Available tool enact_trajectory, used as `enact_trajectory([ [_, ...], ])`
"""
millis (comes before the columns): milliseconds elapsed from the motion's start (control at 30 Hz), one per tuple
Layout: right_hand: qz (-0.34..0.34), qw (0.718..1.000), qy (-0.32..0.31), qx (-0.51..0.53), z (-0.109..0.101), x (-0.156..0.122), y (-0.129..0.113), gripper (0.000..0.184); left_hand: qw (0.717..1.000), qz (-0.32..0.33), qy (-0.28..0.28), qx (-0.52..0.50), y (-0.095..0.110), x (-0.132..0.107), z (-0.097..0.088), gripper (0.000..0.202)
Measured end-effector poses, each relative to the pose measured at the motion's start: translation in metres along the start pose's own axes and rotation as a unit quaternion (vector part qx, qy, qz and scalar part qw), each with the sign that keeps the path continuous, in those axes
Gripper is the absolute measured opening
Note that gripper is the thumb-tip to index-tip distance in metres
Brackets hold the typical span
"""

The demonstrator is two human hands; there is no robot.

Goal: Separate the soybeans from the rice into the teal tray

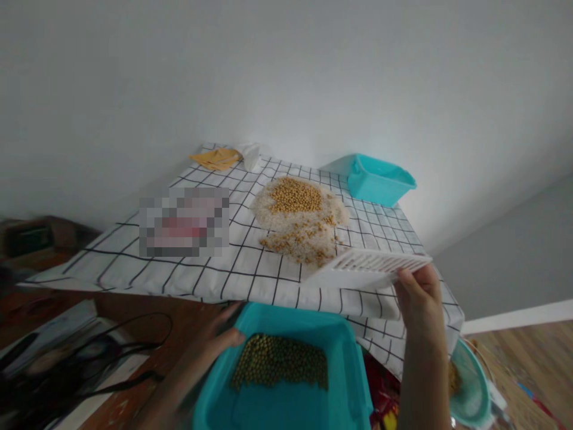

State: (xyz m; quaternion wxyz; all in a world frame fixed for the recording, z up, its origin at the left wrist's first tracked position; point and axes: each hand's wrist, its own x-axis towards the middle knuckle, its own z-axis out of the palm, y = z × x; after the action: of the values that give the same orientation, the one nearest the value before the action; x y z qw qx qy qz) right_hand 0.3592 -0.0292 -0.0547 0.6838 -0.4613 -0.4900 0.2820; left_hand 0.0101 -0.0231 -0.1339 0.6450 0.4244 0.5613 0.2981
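My right hand [418,298] grips the near edge of a white slotted tray [367,267] held over the table's front edge. My left hand [221,337] holds the left rim of a teal tub [349,364] below the table edge, its fingers curled round the rim; it looks blurred. Several soybeans [280,361] lie in the tub. On the white checked tablecloth [250,263] lies a heap of rice mixed with soybeans [301,218], just beyond the white tray.
A second teal tub [380,178] stands at the table's far right corner. A yellow cloth [215,158] and a white bag [249,154] lie at the far edge. A teal bowl [468,385] sits low right. Black cables [89,364] are at left.
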Motion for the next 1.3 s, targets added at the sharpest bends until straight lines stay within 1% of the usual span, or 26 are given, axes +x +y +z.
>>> enact_trajectory([
  [67, 0.034, 0.998, -0.031, -0.031, -0.012, -0.004, 0.002, 0.009, 1.0, -0.017, -0.004, 0.013, 0.002, -0.002, 0.002, 0.087],
  [133, 0.045, 0.997, -0.022, -0.054, -0.013, -0.004, 0.005, 0.009, 1.0, -0.024, -0.008, 0.016, 0.005, -0.005, 0.005, 0.089],
  [200, 0.037, 0.998, -0.021, -0.048, -0.004, 0.0, 0.009, 0.013, 1.0, -0.007, -0.004, 0.021, 0.009, -0.01, 0.008, 0.086],
  [300, 0.014, 0.999, -0.022, -0.032, 0.021, 0.011, 0.013, 0.015, 0.997, 0.028, 0.018, 0.07, 0.017, -0.015, 0.012, 0.078],
  [333, 0.001, 0.999, -0.017, -0.032, 0.029, 0.014, 0.013, 0.014, 0.996, 0.031, 0.019, 0.085, 0.02, -0.017, 0.013, 0.075],
  [400, -0.015, 0.999, -0.03, -0.032, 0.043, 0.017, 0.013, 0.012, 0.995, 0.03, 0.005, 0.096, 0.026, -0.02, 0.015, 0.071],
  [467, -0.036, 0.998, -0.03, -0.039, 0.052, 0.016, 0.013, 0.01, 0.995, 0.032, -0.005, 0.097, 0.032, -0.022, 0.017, 0.068],
  [533, -0.047, 0.997, -0.049, -0.047, 0.056, 0.013, 0.013, 0.008, 0.993, 0.042, 0.009, 0.109, 0.036, -0.024, 0.018, 0.064],
  [600, -0.054, 0.996, -0.063, -0.038, 0.056, 0.01, 0.013, 0.006, 0.992, 0.04, 0.02, 0.12, 0.038, -0.025, 0.019, 0.062],
  [667, -0.054, 0.997, -0.047, -0.009, 0.053, 0.009, 0.013, 0.004, 0.993, 0.022, 0.018, 0.117, 0.037, -0.026, 0.019, 0.063],
  [733, -0.055, 0.998, -0.002, 0.029, 0.049, 0.01, 0.011, 0.004, 0.993, 0.012, 0.017, 0.12, 0.034, -0.026, 0.019, 0.064],
  [867, -0.068, 0.99, 0.097, 0.079, 0.038, 0.013, 0.006, 0.008, 0.987, 0.059, 0.025, 0.15, 0.029, -0.027, 0.019, 0.063],
  [967, -0.067, 0.984, 0.14, 0.089, 0.03, 0.012, 0.007, 0.01, 0.98, 0.081, 0.032, 0.181, 0.032, -0.031, 0.02, 0.058],
  [1033, -0.071, 0.983, 0.147, 0.087, 0.027, 0.01, 0.009, 0.011, 0.972, 0.093, 0.036, 0.211, 0.037, -0.035, 0.02, 0.053],
  [1167, -0.071, 0.984, 0.139, 0.089, 0.026, 0.005, 0.012, 0.013, 0.951, 0.129, 0.036, 0.278, 0.047, -0.042, 0.018, 0.045],
  [1300, -0.064, 0.986, 0.136, 0.074, 0.026, 0.004, 0.013, 0.011, 0.926, 0.165, 0.073, 0.331, 0.047, -0.048, 0.015, 0.039],
])
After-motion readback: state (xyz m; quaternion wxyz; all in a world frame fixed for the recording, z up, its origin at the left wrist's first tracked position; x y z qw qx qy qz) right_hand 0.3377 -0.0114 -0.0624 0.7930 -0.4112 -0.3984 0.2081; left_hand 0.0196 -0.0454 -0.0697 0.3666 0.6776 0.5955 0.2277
